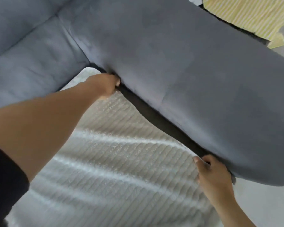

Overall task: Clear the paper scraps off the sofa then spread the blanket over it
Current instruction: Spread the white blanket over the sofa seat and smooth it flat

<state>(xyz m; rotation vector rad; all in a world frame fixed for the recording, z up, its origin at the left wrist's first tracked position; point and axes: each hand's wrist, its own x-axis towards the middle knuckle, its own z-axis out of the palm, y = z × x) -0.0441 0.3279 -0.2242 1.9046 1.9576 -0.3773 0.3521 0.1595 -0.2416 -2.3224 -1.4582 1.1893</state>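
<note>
Head view: the left arm is stretched way out. The left hand (105, 86) has its fingers curled on the far corner of the ribbed cream blanket (115, 161), right at the dark gap under the grey sofa cushion (187, 71). The right hand (211, 176) is at the blanket's edge with the thumb on top. Its fingers are buried in that gap, so I honestly can't tell what they're holding.

Two arms show, both bare at the wrist. The left arm (44, 122) is uncovered from the left hand (105, 86) up to a short sleeve (5, 182) — plain black cloth, its hem running across the upper arm just above the elbow. The right forearm (233, 208) is uncovered as far as it shows. On the right hand (215, 176) the thumb (197, 161) carries a short nail — cut close to the tip.
</note>
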